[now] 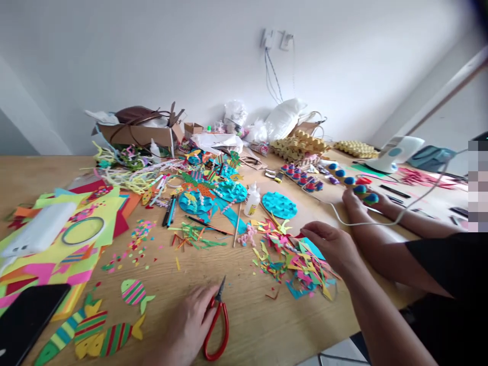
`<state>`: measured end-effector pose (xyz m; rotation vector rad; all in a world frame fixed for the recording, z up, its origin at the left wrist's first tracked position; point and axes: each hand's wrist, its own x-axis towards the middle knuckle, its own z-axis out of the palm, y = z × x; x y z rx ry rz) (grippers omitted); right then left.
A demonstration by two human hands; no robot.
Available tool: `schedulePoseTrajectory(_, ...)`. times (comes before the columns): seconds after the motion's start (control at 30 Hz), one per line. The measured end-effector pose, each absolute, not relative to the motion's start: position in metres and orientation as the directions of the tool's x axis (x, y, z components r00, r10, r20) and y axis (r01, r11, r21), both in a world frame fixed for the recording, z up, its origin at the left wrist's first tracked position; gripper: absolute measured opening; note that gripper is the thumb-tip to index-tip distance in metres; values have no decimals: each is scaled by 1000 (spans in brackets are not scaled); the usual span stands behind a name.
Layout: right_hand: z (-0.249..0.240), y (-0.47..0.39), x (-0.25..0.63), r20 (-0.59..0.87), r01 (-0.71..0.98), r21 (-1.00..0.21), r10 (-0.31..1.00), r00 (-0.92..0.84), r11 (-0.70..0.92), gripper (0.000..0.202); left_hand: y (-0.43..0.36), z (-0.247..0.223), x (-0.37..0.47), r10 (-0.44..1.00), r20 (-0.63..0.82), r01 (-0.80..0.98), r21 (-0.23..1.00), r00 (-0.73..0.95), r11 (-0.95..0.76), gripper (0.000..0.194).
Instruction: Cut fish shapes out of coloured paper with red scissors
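Observation:
At the front of the table, my left hand (190, 317) is closed around one handle of red-handled scissors (219, 325), blades pointing away from me. Part of the grip is hidden under the fingers. My right hand (331, 246) reaches over a pile of paper scraps (292, 262), thumb and fingers pinched on a small red paper piece (299, 235). Left of the scissors lie striped paper fish, among them a pink and green fish (133, 292) and a red and green fish (117, 338).
At right, a co-worker's hands (354, 201) hold a painted egg-carton strip (353, 184). A white cable (366, 223) crosses the table there. Beyond the scraps stand a glue bottle (251, 201) and a blue egg-carton piece (279, 204). A black phone (34, 320) lies front left.

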<state>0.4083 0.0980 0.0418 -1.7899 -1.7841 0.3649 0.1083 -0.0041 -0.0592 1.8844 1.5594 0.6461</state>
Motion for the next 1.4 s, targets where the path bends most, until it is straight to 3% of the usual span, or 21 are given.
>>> schedulePoseTrajectory(0.1,45,97,401,195,703,-701,981,25,121,23,-5,-70,105,955,183,734,610,235,-298,35)
schedulePoseTrajectory(0.2,48,95,390,193,667,-730,981,-14,153,22,-4,-74,100,906,321,746,522,276,-413,29)
schedulePoseTrajectory(0.33,56,87,362,165,639,-736,975,-151,223,21,4,-49,95,879,442,702,569,178,-429,26)
schedulePoseTrajectory(0.53,70,63,304,161,589,-712,905,-395,383,14,21,11,112,956,238,450,844,174,-292,30)
schedulePoseTrajectory(0.7,65,50,282,170,511,-744,861,-479,431,12,31,8,122,970,75,233,964,232,-131,11)
schedulePoseTrajectory(0.83,40,34,280,236,626,-704,942,-239,335,3,30,3,104,992,-40,164,986,121,20,17)
schedulePoseTrajectory(0.9,20,20,273,144,676,-654,934,-328,339,8,28,7,92,998,-64,133,989,-14,65,16)
schedulePoseTrajectory(0.97,-1,6,260,8,640,-625,824,-567,447,5,26,13,83,994,-64,127,989,-90,75,18)
schedulePoseTrajectory(1.03,-18,-5,245,-84,686,-488,753,-652,540,12,25,18,80,994,-58,154,985,-97,73,22)
schedulePoseTrajectory(1.17,-30,-12,233,-104,735,-266,739,-665,624,15,22,18,80,997,-60,215,974,-49,69,24)
schedulePoseTrajectory(1.3,-18,-11,249,-221,771,-270,742,-633,577,8,19,12,75,997,-68,242,967,-35,75,25)
schedulePoseTrajectory(1.4,-8,-13,265,-331,849,-280,786,-523,447,11,18,6,75,994,-105,236,966,-23,107,23)
